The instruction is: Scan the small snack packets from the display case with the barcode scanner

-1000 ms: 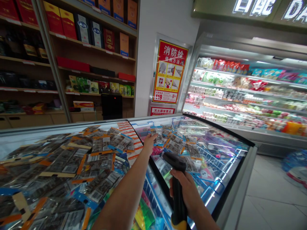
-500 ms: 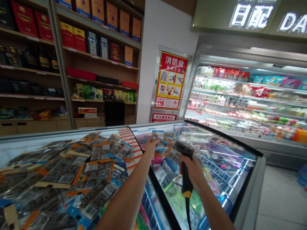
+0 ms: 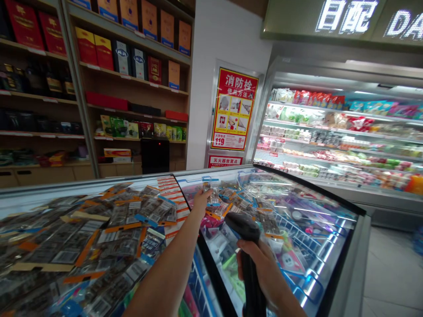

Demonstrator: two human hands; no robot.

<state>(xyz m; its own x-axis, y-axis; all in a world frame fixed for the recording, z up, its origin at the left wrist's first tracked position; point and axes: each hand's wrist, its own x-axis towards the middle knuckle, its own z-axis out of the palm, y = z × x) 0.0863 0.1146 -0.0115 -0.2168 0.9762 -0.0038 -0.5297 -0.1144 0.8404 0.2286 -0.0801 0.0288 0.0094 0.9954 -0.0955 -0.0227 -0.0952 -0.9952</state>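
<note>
At the far part of the glass-topped freezer, my left hand is closed on a small clear packet with a blue top edge. More packets with orange and blue strips lie just beyond and beside it on the glass. Nearer to me, my right hand wraps round the grip of a black barcode scanner, whose head points forward and left. Left of my left arm a large spread of clear packets with orange, blue and tan header strips covers the surface.
A strip of orange-and-white labels lies between the two freezer sections. Behind stand shelves of boxes, a red fire-hydrant poster and a lit open chiller. Tiled floor shows at the right.
My right hand has drawn the scanner back toward me and a little left, uncovering packets behind it. My left hand keeps the packet, slightly further left in view.
</note>
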